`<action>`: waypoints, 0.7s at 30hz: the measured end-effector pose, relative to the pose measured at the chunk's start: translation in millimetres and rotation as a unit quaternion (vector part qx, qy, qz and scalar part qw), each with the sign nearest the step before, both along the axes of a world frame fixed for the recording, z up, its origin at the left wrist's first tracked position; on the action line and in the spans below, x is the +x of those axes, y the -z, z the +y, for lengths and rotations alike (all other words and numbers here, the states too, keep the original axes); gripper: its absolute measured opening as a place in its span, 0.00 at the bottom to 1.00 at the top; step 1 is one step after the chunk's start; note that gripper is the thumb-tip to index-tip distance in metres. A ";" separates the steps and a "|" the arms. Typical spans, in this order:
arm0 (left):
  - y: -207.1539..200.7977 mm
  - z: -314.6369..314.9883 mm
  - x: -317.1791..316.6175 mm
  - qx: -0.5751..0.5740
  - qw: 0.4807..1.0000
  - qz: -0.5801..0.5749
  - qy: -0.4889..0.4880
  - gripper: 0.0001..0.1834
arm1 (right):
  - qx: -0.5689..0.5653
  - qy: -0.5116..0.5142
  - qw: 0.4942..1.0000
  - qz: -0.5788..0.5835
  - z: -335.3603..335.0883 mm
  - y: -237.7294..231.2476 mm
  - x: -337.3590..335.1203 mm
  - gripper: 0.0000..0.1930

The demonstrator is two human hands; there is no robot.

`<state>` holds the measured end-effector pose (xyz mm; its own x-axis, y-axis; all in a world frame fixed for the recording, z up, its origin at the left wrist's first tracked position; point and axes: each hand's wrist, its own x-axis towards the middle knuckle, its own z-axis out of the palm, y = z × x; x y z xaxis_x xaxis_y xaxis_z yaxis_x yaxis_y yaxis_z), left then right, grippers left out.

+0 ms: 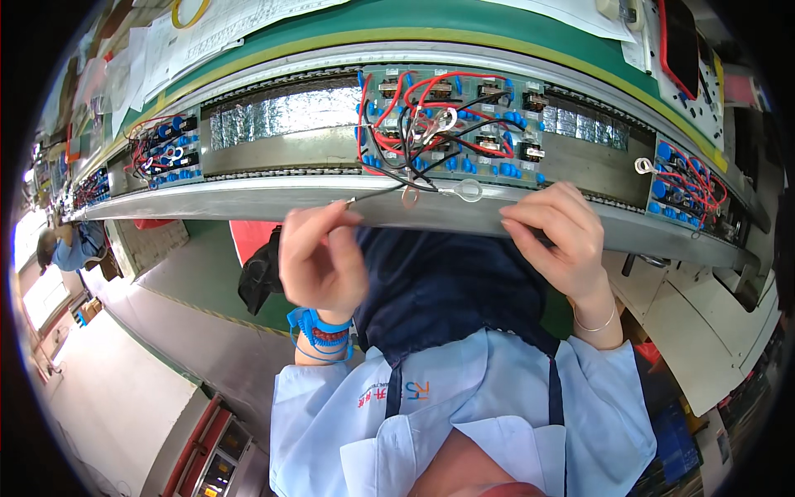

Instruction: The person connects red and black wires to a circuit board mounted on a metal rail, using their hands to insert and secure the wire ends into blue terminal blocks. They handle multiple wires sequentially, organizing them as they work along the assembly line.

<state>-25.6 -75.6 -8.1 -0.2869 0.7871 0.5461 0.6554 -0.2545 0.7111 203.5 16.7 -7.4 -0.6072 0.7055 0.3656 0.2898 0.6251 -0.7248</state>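
A green circuit board panel (460, 163) with blue round parts, small transformers and red and black wires lies on the conveyor line before me. Near its lower left, my left hand (323, 258) is closed in a pinch at the metal-tipped end of a black wire (377, 195) drawn out from the board. Right of the wires, my right hand (563, 236) hovers by the front rail with thumb and fingertips drawn together; anything between them is too small to make out. A clear ring-shaped piece (469, 190) and a copper-coloured ring terminal (410, 197) hang over the rail between my hands.
More wired boards sit along the line, one left (166, 149) and one right (683, 186). The metal front rail (248, 199) runs between me and the boards. Papers (195, 51) and a red-edged black device (679, 50) lie beyond. Another person (74, 247) is far left.
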 end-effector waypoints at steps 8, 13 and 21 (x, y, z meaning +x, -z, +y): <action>-13.6 31.8 -30.4 -0.172 0.979 -0.054 -0.091 0.28 | 0.025 -0.046 0.998 0.035 3.1 6.6 9.7 0.11; -13.0 38.9 -36.0 -0.294 0.947 -0.132 -0.006 0.37 | 0.037 -0.047 0.997 0.053 1.4 6.8 7.5 0.12; -17.7 49.1 -32.4 -0.319 0.931 -0.176 0.025 0.31 | 0.048 -0.059 0.994 0.080 1.1 9.6 9.1 0.12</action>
<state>-58.0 -26.5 9.6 -0.3147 0.9358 -0.1590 0.3517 0.2706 0.8962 212.6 17.8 -17.0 -0.6123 0.5893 0.5270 0.0955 0.7169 -0.6906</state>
